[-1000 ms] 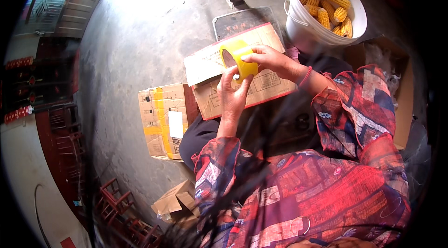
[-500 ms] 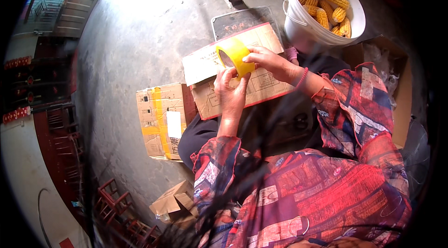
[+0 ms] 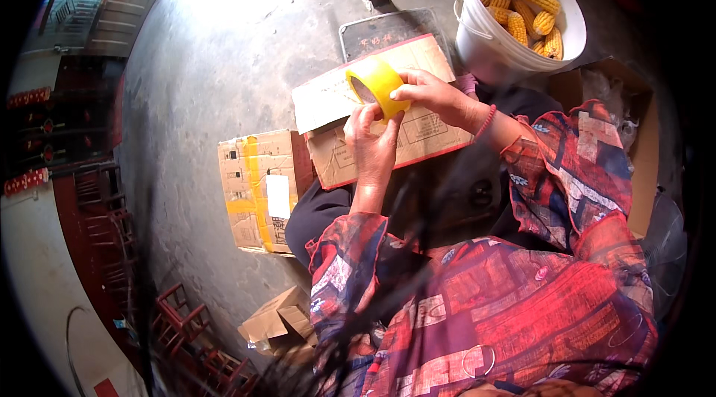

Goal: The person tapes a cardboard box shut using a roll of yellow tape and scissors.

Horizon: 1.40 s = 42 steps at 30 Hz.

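A wide roll of yellow packing tape (image 3: 384,86) is held between my two hands, tilted so its hollow core shows. My left hand (image 3: 371,143) grips the lower rim with thumb and fingers. From the right, my right hand (image 3: 436,95) pinches the roll's outer face, thumb and fingertips closed against it. Under both hands lies a cardboard box (image 3: 350,154) with its flaps folded over and red edging. What lies between the fingertips and the tape surface is too small to make out.
A white bucket (image 3: 477,42) of corn cobs (image 3: 526,13) stands at the far right. Beyond the box is a dark platform (image 3: 380,30) with a post. A taped carton (image 3: 237,180) sits at the left, a smaller open carton (image 3: 272,315) nearer. Another open box (image 3: 645,151) holds clear plastic.
Both hands keep their hold on the tape roll. My right thumb has shifted slightly on the roll; otherwise the scene has barely moved.
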Motion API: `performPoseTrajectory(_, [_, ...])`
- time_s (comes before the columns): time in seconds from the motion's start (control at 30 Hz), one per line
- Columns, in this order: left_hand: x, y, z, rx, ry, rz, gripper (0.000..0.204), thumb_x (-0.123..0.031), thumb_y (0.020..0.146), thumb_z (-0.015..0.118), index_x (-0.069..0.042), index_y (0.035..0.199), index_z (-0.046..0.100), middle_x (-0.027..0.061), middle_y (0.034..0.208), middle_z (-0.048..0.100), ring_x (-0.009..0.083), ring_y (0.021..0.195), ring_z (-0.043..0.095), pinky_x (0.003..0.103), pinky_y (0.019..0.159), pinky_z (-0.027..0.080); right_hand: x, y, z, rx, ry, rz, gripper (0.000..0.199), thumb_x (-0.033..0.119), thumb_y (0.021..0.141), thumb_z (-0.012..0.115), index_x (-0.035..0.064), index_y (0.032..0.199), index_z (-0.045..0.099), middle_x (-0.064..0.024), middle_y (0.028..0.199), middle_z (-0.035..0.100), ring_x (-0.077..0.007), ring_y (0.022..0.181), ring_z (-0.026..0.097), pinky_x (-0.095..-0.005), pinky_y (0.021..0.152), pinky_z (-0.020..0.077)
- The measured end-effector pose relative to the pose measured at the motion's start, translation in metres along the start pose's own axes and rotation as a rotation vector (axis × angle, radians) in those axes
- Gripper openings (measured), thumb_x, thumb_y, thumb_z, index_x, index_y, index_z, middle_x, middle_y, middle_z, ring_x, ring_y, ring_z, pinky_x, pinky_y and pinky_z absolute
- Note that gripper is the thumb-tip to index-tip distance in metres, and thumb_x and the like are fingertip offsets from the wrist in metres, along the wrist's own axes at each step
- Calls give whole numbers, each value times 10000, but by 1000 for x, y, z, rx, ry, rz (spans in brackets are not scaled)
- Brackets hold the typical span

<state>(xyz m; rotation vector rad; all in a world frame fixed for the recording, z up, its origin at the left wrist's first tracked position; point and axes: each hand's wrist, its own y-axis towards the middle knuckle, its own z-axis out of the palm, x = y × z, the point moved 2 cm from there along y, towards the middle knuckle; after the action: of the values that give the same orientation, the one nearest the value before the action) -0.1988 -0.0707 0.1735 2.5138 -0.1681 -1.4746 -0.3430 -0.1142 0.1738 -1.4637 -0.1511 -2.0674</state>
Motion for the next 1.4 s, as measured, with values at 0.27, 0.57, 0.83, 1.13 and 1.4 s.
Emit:
performPoseTrajectory(0.27, [9,-4,2,-35,18,-23,236,-139,683,745,-14,839,619,55,726,617,139,698,568,271,683,449,-11,3,7,-15,-4,-126,406,93,746,474,-41,1128,494,-75,1028,560,-129,956,519,-267,881,398])
performPoseTrajectory(0.57, [3,-1,5,-23,-90,-56,241,-103,679,739,0,843,595,76,713,594,171,675,558,291,661,449,0,0,-3,-39,-100,-59,426,137,740,445,-20,1131,514,-68,1033,563,-124,965,509,-264,858,395])
performPoseTrajectory(0.83, [3,-1,-2,-28,-92,-68,230,-103,680,739,-4,837,603,69,714,603,157,680,565,283,658,451,6,-2,6,-67,-41,13,436,127,772,442,-58,1164,481,-86,1064,556,-134,994,506,-268,912,374])
performPoseTrajectory(1.13, [3,-3,-2,-32,-93,-133,228,-111,676,740,-5,841,624,62,722,621,146,686,584,273,676,456,0,-1,8,42,-57,-129,432,117,774,436,-41,1173,479,-75,1089,534,-127,1006,484,-266,925,356])
performPoseTrajectory(1.4, [6,-2,2,2,-253,-225,230,-108,690,738,7,853,623,49,740,634,116,700,584,258,683,456,25,-16,15,-187,-192,12,384,124,779,405,-18,1114,528,-43,991,570,-124,930,501,-252,825,394])
